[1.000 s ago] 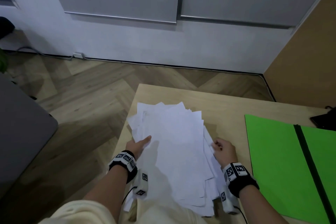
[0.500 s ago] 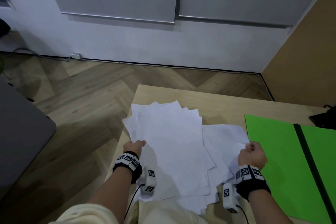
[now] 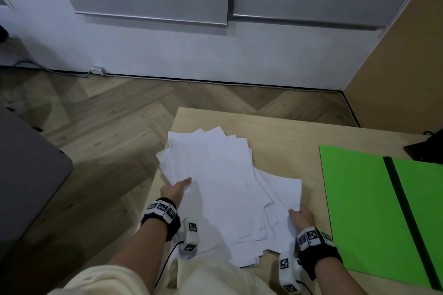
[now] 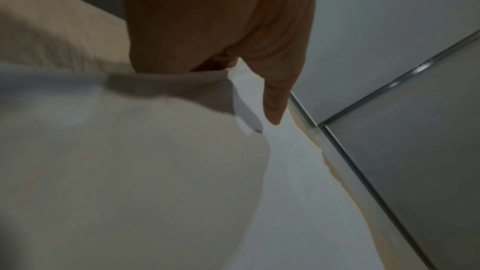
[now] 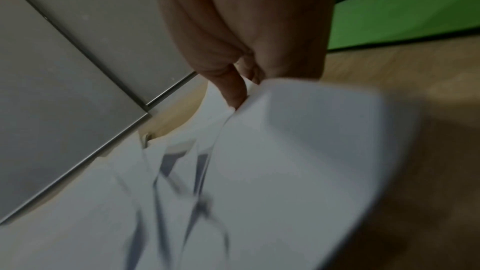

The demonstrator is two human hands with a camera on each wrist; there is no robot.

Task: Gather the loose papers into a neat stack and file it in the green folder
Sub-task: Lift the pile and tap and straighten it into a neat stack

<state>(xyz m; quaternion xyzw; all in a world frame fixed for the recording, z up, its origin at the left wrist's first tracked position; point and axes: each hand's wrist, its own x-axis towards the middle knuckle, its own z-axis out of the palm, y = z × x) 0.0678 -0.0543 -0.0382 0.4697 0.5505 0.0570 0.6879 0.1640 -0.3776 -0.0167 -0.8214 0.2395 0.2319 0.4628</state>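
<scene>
A loose, fanned pile of white papers (image 3: 215, 187) lies on the left part of the wooden table (image 3: 287, 132). My left hand (image 3: 177, 189) holds the pile's left edge, thumb on top and fingers under the sheets (image 4: 155, 151). My right hand (image 3: 300, 217) pinches the near right corner of a sheet (image 3: 285, 189) that sticks out to the right; in the right wrist view the thumb presses on that paper (image 5: 285, 151). The green folder (image 3: 374, 211) lies open and flat to the right, with a black spine (image 3: 405, 211) down its middle.
A dark object (image 3: 429, 148) sits at the table's far right edge. The table's left edge drops to herringbone wood floor (image 3: 107, 127). A grey surface (image 3: 26, 175) stands at the left. A wall with grey panels is behind.
My right hand went out right with a sheet, then came back toward me and nearer the pile, still pinching paper. My left hand stayed on the pile's left edge.
</scene>
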